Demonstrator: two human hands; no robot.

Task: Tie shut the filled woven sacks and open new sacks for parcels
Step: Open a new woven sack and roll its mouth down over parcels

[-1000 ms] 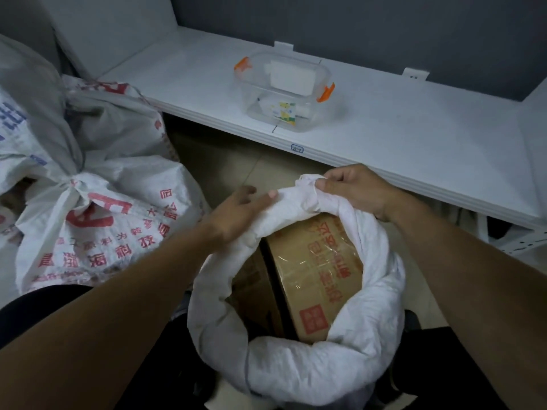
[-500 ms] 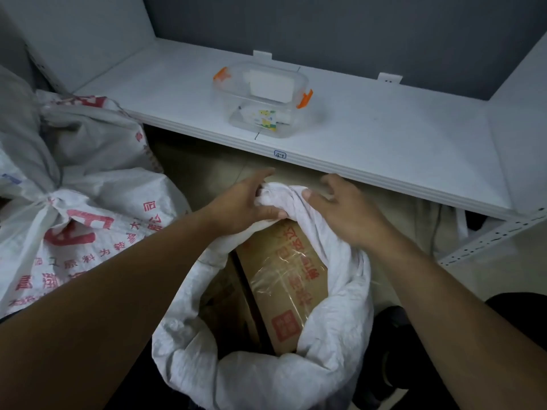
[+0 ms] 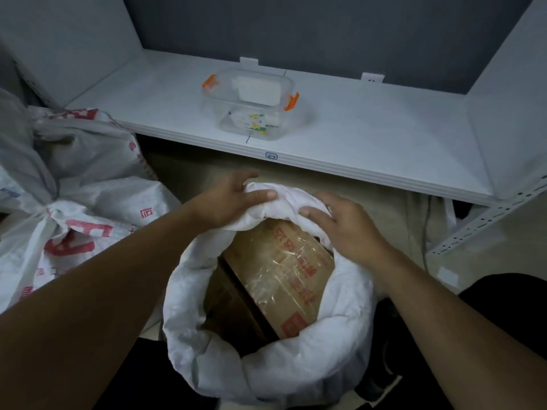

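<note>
sack (image 3: pixel 296 365) upright between my arms, box (image 3: pixel 284 270) inside | left hand (image 3: pixel 233 199) pinches far rim | right hand (image 3: pixel 346 229) lies just beside, grasp unclear | near rim unheld, toward me
</note>
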